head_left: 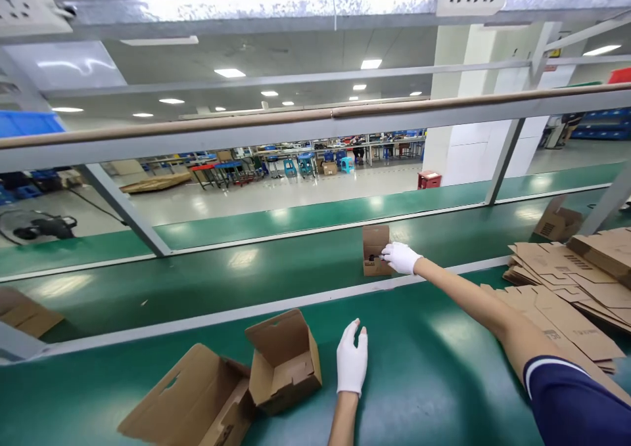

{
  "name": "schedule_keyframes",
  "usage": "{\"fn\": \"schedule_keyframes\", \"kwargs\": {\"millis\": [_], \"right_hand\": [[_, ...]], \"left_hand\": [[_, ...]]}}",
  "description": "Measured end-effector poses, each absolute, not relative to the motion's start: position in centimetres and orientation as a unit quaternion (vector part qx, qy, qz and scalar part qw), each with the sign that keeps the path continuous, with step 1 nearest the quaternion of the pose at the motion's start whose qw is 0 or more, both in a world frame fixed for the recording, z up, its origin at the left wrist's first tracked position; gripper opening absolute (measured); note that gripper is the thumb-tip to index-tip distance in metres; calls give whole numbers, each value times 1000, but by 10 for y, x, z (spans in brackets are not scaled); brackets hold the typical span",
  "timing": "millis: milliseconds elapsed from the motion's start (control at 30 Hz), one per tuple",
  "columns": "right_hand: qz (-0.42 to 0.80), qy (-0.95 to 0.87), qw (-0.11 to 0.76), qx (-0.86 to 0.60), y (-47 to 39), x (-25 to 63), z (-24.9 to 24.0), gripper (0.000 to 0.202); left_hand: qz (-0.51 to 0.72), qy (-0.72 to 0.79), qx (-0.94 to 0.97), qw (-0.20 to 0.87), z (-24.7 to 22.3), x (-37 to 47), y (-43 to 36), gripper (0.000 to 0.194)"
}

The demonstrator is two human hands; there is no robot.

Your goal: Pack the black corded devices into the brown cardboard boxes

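My right hand (401, 258), in a white glove with bare fingertips, reaches out over the long green strip behind the pale rail. Its fingers are closed on the right edge of a small open cardboard box (376, 242), whose lid stands up; something small and dark shows inside. My left hand (352, 359), gloved likewise, is held over the near green surface, thumb and fingers apart, holding nothing. To its left stands an open cardboard box (284, 362). A second open cardboard box (197, 400) is beside that one, cut off by the bottom edge.
Flattened cardboard boxes (566, 301) lie stacked at the right. Another open box (559, 221) stands at the far right, and part of a box (27, 311) shows at the left. A pale rail (305, 301) divides the green surfaces; metal posts (125, 209) rise behind.
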State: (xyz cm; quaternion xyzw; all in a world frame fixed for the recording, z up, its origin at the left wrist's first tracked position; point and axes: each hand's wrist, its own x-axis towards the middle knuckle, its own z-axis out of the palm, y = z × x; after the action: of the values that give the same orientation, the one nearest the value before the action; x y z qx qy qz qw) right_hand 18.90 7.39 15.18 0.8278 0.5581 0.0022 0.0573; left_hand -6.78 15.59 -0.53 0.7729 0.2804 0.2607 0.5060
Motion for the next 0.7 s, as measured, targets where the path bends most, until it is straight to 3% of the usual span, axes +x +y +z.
{"fn": "schedule_keyframes", "kwargs": {"millis": [167, 467, 700], "right_hand": [[-16, 488, 18, 872, -8, 193, 137, 30], [-110, 47, 59, 991, -192, 232, 151, 35], [-148, -104, 56, 982, -247, 245, 123, 49]], "left_hand": [[228, 285, 769, 524, -8, -67, 156, 41], [127, 292, 811, 490, 0, -70, 142, 43], [77, 298, 826, 472, 10, -71, 132, 47]]}}
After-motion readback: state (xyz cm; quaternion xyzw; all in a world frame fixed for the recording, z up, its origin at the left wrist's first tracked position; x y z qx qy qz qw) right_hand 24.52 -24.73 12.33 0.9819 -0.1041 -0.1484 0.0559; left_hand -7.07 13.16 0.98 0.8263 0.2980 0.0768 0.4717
